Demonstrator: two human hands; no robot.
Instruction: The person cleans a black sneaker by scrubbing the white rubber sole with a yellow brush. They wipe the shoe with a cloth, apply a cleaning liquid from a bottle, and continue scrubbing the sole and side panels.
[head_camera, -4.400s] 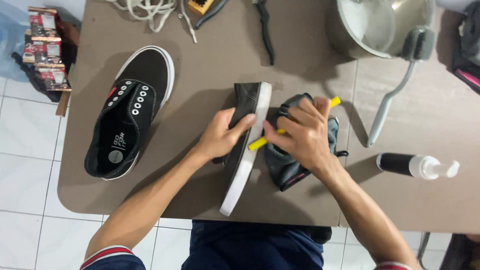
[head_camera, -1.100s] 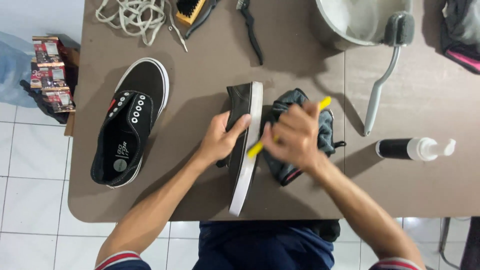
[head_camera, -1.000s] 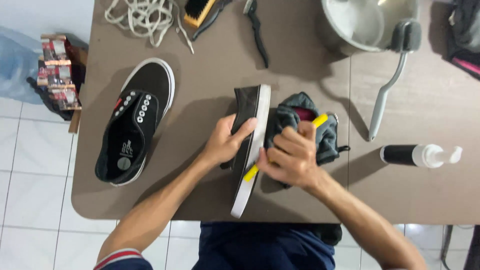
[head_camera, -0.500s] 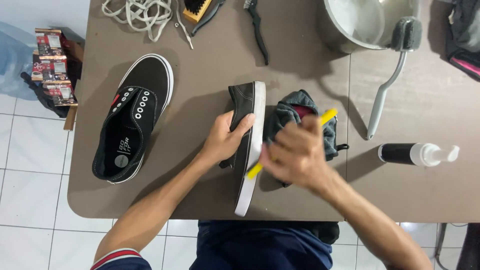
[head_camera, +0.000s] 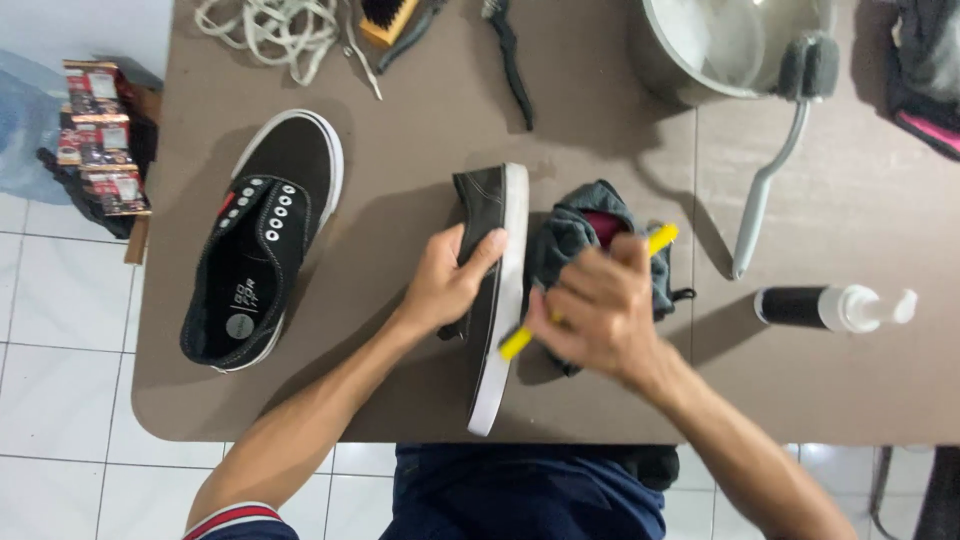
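While left hand (head_camera: 445, 285) fingers clasp tilted shoe (head_camera: 492, 300), right hand (head_camera: 598, 310) fingers grip yellow brush (head_camera: 660, 238).

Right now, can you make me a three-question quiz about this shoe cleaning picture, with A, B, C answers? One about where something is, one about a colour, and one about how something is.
1. Where is the shoe that nobody holds?
A. left side of the table
B. on the floor
C. inside the metal bowl

2. What colour is the small brush in the right hand?
A. red
B. yellow
C. green

3. How does the shoe in the left hand stand?
A. flat on its sole
B. upside down in the bowl
C. tipped on its side, white sole edge facing the brush

Answers:
1 A, it lies flat on the table, to the left of the arms.
2 B, both ends sticking out of the hand are yellow.
3 C, the left hand props the held shoe on edge.
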